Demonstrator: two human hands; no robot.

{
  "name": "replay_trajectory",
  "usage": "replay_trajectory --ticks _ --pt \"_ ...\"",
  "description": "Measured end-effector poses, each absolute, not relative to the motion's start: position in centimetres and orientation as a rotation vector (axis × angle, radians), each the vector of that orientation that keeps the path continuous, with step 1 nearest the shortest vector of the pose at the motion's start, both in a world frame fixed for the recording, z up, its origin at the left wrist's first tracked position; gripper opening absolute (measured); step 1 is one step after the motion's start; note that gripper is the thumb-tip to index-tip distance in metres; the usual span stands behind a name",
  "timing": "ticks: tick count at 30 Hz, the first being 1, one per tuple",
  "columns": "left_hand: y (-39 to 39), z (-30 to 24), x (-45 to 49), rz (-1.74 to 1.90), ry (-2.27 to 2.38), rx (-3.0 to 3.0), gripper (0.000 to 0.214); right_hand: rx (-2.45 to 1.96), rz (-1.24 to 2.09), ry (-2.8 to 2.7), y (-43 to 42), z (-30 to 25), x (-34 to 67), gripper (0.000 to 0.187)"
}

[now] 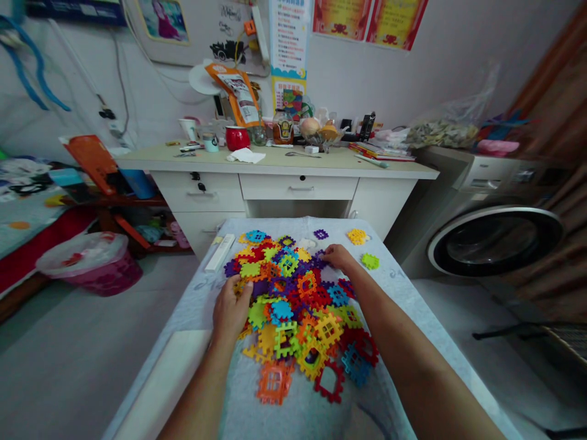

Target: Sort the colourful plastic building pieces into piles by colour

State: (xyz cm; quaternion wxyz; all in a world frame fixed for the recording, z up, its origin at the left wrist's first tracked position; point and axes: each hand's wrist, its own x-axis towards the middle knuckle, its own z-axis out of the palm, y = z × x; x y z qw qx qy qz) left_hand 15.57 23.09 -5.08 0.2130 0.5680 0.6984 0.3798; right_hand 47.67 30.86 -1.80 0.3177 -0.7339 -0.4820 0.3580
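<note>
A heap of colourful plastic interlocking building pieces [288, 327], toothed squares in several colours, lies on the cloth-covered table [178, 379]. At the heap's left edge is my left hand [230, 307], thumb and fingers curled round a yellow piece [239, 286]; a purple piece [260, 288] lies beside the thumb. My right hand [338, 256] reaches to the far right of the heap, its fingertips closed on a purple piece [320, 260]. The fingers partly cover both pieces. An orange window piece [274, 383] and a red frame piece [329, 382] lie at the near edge.
Apart from the heap lie a purple piece [321, 234], yellow pieces [356, 236] and a green piece [370, 261]. A white strip [221, 253] rests at the table's left. Beyond stands a white desk [300, 186] with jars; a washing machine [486, 214] is right, a pink bin [103, 269] left.
</note>
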Motion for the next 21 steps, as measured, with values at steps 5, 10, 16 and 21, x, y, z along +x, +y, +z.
replay_trajectory --ticks 5,10,16,21 --pt "23.1 -5.1 15.6 1.044 1.939 1.592 0.047 -1.795 0.98 -0.931 32.1 -2.0 48.0 0.027" --pt "23.2 -5.2 15.5 1.056 1.94 1.601 0.045 -1.811 0.904 -0.811 35.1 -2.3 48.0 0.028" --pt "23.2 -5.4 15.5 1.064 1.939 1.587 0.047 -1.832 0.814 -0.828 37.3 -2.8 47.6 0.008" --pt "23.4 -5.8 15.3 1.08 1.911 1.581 0.046 -1.865 0.692 -0.914 36.8 -3.0 47.8 0.023"
